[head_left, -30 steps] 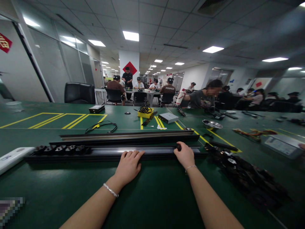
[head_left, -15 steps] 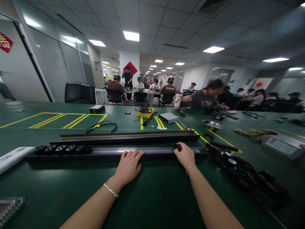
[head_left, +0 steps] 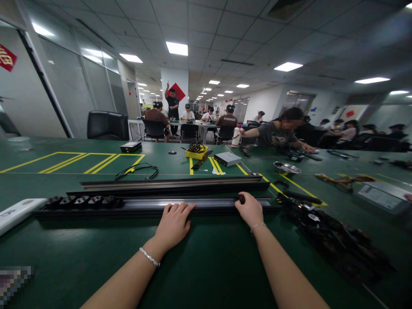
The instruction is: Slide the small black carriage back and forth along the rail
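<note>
A long black rail with a shiny metallic channel (head_left: 212, 202) lies across the green table in front of me. Several black round-topped modules (head_left: 82, 201) sit side by side at its left end. My left hand (head_left: 174, 222) rests on the rail's near side, fingers stretched over the channel. Toward the right end, my right hand (head_left: 250, 210) pinches a small black part (head_left: 240, 198) at the channel; most of it is hidden by the fingers. Behind lies a second long black rail (head_left: 174, 184), parallel to the first.
Right of the rail sits a heap of black parts (head_left: 328, 236). Farther back are a metal bowl (head_left: 287, 168), a grey box (head_left: 227, 159), a yellow box with cable (head_left: 196, 152) and a black cable (head_left: 138, 171). A white power bank-like slab (head_left: 19, 213) lies left. Across the table, a person (head_left: 277, 133) works.
Both my hands and the rail stay in place. The person across the table has shifted the white bottle slightly left, and a standing person far back has raised an arm.
</note>
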A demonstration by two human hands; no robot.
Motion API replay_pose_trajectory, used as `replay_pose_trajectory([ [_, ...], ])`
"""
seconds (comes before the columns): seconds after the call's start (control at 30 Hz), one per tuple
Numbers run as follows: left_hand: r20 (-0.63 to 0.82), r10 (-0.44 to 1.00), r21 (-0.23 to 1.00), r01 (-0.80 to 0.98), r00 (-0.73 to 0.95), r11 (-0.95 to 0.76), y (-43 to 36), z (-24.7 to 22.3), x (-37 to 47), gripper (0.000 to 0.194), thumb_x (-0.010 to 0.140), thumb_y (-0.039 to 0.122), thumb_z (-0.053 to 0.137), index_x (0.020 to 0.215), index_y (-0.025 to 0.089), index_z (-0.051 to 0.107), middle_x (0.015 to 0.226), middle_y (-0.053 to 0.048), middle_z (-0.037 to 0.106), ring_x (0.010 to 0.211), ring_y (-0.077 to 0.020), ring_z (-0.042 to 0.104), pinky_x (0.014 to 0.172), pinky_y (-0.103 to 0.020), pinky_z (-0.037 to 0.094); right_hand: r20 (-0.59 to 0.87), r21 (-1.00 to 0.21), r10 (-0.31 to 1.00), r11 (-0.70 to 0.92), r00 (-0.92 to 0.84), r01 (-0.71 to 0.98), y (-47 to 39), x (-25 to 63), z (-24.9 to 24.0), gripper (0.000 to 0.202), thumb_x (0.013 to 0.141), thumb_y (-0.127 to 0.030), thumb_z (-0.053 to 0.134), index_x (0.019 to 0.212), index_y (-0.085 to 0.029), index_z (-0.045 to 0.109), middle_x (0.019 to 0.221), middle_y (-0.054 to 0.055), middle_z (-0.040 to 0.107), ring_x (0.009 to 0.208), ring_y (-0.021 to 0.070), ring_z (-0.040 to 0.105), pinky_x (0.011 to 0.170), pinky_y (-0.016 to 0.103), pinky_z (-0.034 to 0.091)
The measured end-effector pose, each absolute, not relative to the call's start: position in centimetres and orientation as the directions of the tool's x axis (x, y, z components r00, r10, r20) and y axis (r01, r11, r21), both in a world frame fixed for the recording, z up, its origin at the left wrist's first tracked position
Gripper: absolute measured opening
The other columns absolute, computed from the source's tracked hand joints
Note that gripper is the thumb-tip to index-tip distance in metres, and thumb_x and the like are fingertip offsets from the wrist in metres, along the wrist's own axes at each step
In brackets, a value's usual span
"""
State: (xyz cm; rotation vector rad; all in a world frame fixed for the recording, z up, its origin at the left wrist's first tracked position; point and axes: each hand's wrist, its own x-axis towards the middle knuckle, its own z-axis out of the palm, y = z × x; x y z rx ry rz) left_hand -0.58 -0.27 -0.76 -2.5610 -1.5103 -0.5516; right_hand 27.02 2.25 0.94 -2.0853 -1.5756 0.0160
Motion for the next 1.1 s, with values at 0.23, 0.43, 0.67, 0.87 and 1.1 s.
replay_pose_trajectory([
  [0.23,0.365,0.822,0.09,0.862,0.437,-0.499,-0.26,-0.7,-0.62,0.052,0.078,0.024,0.047,0.128,0.032,0.036,0.119,-0.002,0.054,0.106,-0.0211,0.046,0.093,-0.04,0.026,0.307,-0.414,0.896,-0.177,0.32,0.893,2.2,27.05,0.88,0.036,0.073,-0.028,0.045,0.106,-0.019,0.057,0.109,0.006,0.06,0.104,0.0217,0.051,0.091,0.034,0.034],
  [0.43,0.357,0.824,0.077,0.865,0.44,-0.495,-0.24,-0.69,-0.58,0.052,0.078,0.025,0.047,0.128,0.032,0.036,0.119,-0.002,0.054,0.105,-0.0208,0.046,0.093,-0.039,0.026,0.311,-0.408,0.893,-0.183,0.324,0.895,2.25,27.0,0.79,0.036,0.072,-0.028,0.045,0.105,-0.019,0.057,0.107,0.006,0.06,0.103,0.0214,0.052,0.088,0.033,0.036],
  [0.67,0.354,0.825,0.06,0.87,0.441,-0.49,-0.25,-0.78,-0.57,0.052,0.078,0.026,0.047,0.129,0.032,0.036,0.119,-0.003,0.053,0.107,-0.021,0.045,0.093,-0.039,0.026,0.302,-0.409,0.893,-0.196,0.334,0.891,2.37,27.1,0.76,0.037,0.072,-0.028,0.046,0.107,-0.02,0.056,0.102,0.005,0.061,0.096,0.0208,0.054,0.086,0.033,0.036],
  [0.87,0.368,0.82,0.057,0.869,0.439,-0.491,-0.21,-0.79,-0.57,0.052,0.078,0.026,0.048,0.128,0.033,0.037,0.118,-0.001,0.054,0.105,-0.0202,0.046,0.092,-0.038,0.026,0.29,-0.412,0.895,-0.202,0.338,0.889,2.21,27.02,1.02,0.037,0.072,-0.028,0.045,0.107,-0.02,0.056,0.1,0.006,0.062,0.095,0.0209,0.054,0.085,0.033,0.036],
  [1.1,0.376,0.815,0.049,0.868,0.442,-0.493,-0.27,-0.77,-0.63,0.052,0.078,0.026,0.048,0.127,0.033,0.037,0.118,-0.001,0.054,0.105,-0.0199,0.047,0.091,-0.038,0.026,0.278,-0.419,0.897,-0.208,0.343,0.884,2.24,27.0,1.11,0.037,0.073,-0.028,0.045,0.107,-0.02,0.056,0.098,0.005,0.062,0.095,0.0204,0.054,0.085,0.032,0.037],
])
